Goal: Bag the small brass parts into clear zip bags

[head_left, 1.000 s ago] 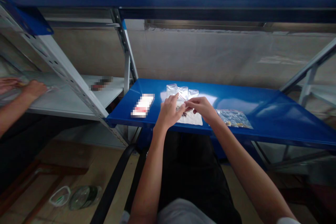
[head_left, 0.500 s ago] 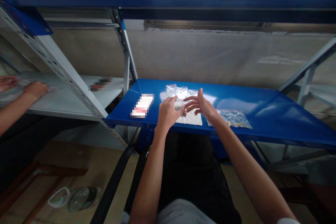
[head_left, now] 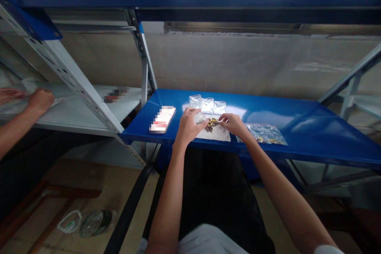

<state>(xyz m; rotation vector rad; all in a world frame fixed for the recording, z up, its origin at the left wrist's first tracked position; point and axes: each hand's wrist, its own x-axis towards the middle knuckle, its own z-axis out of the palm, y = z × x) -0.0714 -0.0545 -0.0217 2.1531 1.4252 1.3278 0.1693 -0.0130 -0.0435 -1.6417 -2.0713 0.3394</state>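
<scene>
Blue, glossy, flat-topped metal table (head_left: 312, 135): bears a thin white sheet (head_left: 220, 134) near its front edge, three small clear plastic zip bags (head_left: 207, 106) in a row behind it, a rectangular white-faced item (head_left: 162, 120), pixelated, at left, and a larger clear plastic zip bag (head_left: 264, 131) at right.

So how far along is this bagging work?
Perhaps done: three small clear plastic bags set in a row, contents unclear. In hand: the left hand holds another clear bag, while the right hand is at a pile of small gold-and-brown pieces. Apparently left: that pile, and perhaps the yellowish pieces in the larger clear bag.
</scene>
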